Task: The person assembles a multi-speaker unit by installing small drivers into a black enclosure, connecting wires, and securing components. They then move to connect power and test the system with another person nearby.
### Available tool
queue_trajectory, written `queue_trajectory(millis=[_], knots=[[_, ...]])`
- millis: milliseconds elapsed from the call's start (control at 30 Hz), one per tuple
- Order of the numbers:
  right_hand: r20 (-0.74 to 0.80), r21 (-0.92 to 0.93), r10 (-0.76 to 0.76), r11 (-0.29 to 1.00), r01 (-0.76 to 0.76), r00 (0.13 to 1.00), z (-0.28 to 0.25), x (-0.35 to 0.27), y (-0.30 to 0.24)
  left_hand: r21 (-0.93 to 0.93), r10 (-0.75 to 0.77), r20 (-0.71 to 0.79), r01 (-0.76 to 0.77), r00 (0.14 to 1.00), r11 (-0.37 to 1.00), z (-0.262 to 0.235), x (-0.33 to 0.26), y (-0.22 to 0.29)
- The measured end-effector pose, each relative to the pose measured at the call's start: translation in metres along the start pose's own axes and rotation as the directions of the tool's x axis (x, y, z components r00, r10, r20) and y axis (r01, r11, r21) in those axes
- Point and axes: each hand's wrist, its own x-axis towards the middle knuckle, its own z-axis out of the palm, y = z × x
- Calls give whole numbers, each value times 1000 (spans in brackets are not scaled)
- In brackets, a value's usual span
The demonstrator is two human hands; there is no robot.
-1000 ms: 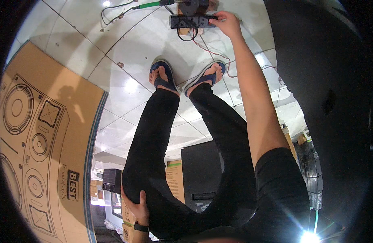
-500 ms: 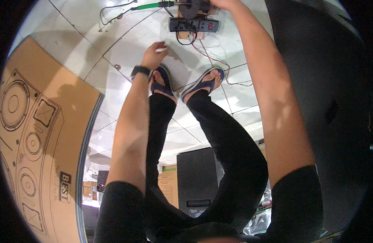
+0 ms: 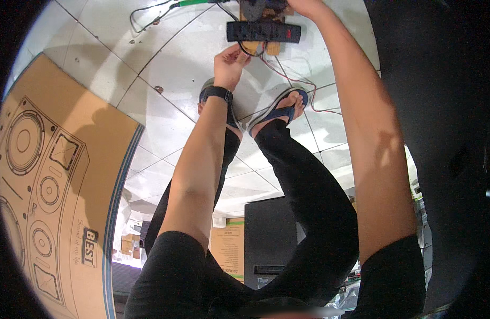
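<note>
Since the earlier frames, the left hand (image 3: pixel 230 64) had left the thigh and stretched out past the feet, arriving just short of the black power strip (image 3: pixel 263 31), while the right hand (image 3: pixel 303 6) had pushed further toward the top edge of the view.

Nearest the person, both forearms ran forward over the bent legs, which suggested a seated reach across the floor rather than a stand-up job. A dark wristband (image 3: pixel 217 93) sat just behind the left hand. That hand was loosely curled, thumb and fingertips pinched together near a small yellowish-brown part (image 3: pixel 251 48) and the red wires (image 3: pixel 287 77) trailing from it; whether it truly gripped anything could not be told. The sandalled feet (image 3: pixel 279 109) lay below and between the hands.

Further out, the power strip lay crosswise on the white tiled floor (image 3: pixel 170 64), just beyond the left hand and beside the right. The right hand was mostly cut off by the frame, so its grip could not be judged. A green-tipped cable (image 3: pixel 194 2) lay left of the strip, and a printed cardboard carton (image 3: pixel 48 175) stood well away to the left.
</note>
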Motion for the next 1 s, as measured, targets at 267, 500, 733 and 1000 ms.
queue_trajectory(millis=[267, 500, 733, 1000], knots=[[-133, 294, -109, 945, 145, 985, -11, -162, -26, 227, 9, 59, -22, 998, 974, -7, -138, 65], [-229, 554, -27, 818, 153, 973, -27, -368, -139, 328, -109, 139, 58, 984, 943, 12, -332, 186], [-272, 849, 143, 501, 167, 952, -59, -550, -239, 440, -189, 284, 47, 940, 897, 43, -485, 305], [-445, 834, 103, 410, 370, 890, -85, -701, -295, 526, -141, 421, -114, 896, 842, 80, -596, 383]])
